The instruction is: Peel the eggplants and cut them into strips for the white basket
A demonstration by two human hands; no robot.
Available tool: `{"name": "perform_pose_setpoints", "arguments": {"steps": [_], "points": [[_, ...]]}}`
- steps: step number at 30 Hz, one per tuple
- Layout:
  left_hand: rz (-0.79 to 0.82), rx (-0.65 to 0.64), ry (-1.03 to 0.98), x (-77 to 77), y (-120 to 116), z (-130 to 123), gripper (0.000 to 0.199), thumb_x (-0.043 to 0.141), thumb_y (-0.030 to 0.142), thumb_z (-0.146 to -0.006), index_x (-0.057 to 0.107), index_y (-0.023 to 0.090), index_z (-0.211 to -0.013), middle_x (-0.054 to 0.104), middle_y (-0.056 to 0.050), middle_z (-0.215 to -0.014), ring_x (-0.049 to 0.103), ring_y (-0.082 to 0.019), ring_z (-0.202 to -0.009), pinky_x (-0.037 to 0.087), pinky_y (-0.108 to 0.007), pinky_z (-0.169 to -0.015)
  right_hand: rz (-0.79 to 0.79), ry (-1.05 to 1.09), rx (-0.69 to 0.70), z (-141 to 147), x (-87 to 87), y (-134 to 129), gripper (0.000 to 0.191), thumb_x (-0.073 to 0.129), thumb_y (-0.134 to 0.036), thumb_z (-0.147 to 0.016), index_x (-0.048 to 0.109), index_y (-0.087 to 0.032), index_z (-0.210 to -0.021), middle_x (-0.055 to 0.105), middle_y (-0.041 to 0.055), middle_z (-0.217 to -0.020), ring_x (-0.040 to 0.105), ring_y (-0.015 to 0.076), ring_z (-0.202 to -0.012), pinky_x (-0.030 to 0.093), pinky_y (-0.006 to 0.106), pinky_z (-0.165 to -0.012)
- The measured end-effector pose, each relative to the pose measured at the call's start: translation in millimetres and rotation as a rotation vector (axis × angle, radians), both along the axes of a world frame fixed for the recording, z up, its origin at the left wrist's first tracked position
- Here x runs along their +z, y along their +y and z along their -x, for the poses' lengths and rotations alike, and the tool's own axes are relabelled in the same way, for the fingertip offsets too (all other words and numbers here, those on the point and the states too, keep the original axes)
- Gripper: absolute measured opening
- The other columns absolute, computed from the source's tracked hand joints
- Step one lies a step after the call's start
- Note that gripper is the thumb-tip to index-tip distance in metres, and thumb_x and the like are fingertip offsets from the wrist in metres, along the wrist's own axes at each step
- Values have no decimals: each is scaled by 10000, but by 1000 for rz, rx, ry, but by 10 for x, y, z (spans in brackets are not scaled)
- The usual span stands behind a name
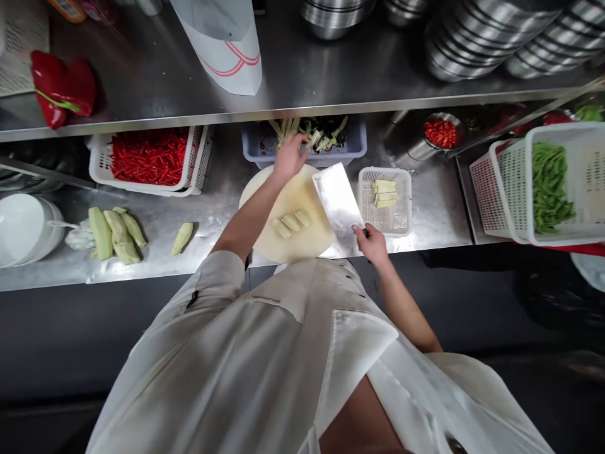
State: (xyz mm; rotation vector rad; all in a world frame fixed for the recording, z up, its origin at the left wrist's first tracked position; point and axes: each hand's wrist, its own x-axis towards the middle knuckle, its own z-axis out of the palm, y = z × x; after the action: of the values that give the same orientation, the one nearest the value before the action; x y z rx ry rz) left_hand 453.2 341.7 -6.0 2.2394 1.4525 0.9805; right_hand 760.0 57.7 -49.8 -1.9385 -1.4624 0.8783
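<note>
My right hand (372, 244) grips the handle of a cleaver (338, 197), whose broad blade lies over the right side of the round cutting board (258, 236). Beyond the board, my left hand (290, 157) reaches to the near edge of a grey-blue bin (363, 142) holding pale and dark scraps (331, 135). Its fingers are bent near a pale piece, and whether they hold it is unclear. Several pale green peeled pieces (290, 222) rest on the board. To the right, a small white basket (407, 211) contains several cut pale strips (385, 193).
Peeled vegetables (118, 234) and white bowls (21, 228) stand at the left, near a basket of red chillies (149, 157). A basket of green beans (551, 186) is at the right. The steel shelf edge (189, 120) runs above the counter.
</note>
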Motion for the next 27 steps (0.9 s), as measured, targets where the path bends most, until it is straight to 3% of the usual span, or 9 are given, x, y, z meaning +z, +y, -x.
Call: {"name": "perform_pose_setpoints", "arguments": {"steps": [2,4,8,10,12,15,19,23,27], "points": [[-32,33,-23,93,196,118,361,671,401,-1033,656,213,-1341,695,-119,-1264,703,-274,-1116,537,-461,-1062,17,90,-15,-47,-39,58,578,551,-805,-979,503,-273,-758,586,-11,-552,544,190,-578,424,294,-604],[-21,-126,45,66,72,249,373,637,416,-1047,662,209,-1356,703,-122,-1292,697,-282,-1173,525,-481,-1104,74,133,-18,-87,-156,2,580,557,-803,-975,504,-274,-743,580,-12,-529,537,186,-542,429,300,-590],[82,-622,323,-321,-784,552,388,629,416,-1028,731,243,-1360,704,-113,-1428,612,-314,-1389,464,-516,-1218,231,120,-11,-119,-472,-371,592,569,-818,-947,485,-279,-717,562,-19,-483,526,186,-495,427,310,-576],[106,-674,387,-573,-1205,674,383,587,383,-1047,742,251,-1372,682,-111,-1489,579,-314,-1437,454,-516,-1234,290,107,18,-119,-580,-577,600,571,-821,-940,469,-278,-705,563,-20,-476,534,185,-490,436,311,-589],[111,-626,373,-781,-1488,738,395,534,371,-1074,739,232,-1383,677,-123,-1500,587,-308,-1428,465,-511,-1229,319,97,46,-102,-610,-713,587,578,-809,-937,490,-273,-716,586,-14,-496,561,187,-503,451,311,-603],[104,-554,320,-962,-1637,729,415,508,388,-1087,725,197,-1384,669,-145,-1500,595,-313,-1411,472,-520,-1228,339,138,88,-19,-503,-731,488,605,-738,-940,598,-259,-846,685,-2,-621,611,192,-532,476,308,-597],[109,-564,271,-997,-1521,639,331,523,321,-1055,734,208,-1283,665,-130,-1476,580,-305,-1409,474,-511,-1230,339,259,232,182,-186,-555,376,582,-555,-974,666,-266,-1199,774,8,-805,647,201,-569,493,309,-586],[103,-490,250,-889,-1386,676,308,605,276,-971,708,191,-1248,657,-148,-1382,585,-322,-1343,505,-512,-1181,149,-77,238,356,129,-481,372,532,-449,-1022,726,-266,-1281,760,27,-786,678,233,-677,466,310,-650],[101,-452,319,-813,-1510,851,239,560,258,-1005,746,199,-1143,694,-136,-1197,630,-315,-1198,539,-505,-1099,68,-276,280,472,282,-540,438,476,-443,-1065,720,-276,-1388,776,40,-827,691,256,-735,432,310,-658]]}}
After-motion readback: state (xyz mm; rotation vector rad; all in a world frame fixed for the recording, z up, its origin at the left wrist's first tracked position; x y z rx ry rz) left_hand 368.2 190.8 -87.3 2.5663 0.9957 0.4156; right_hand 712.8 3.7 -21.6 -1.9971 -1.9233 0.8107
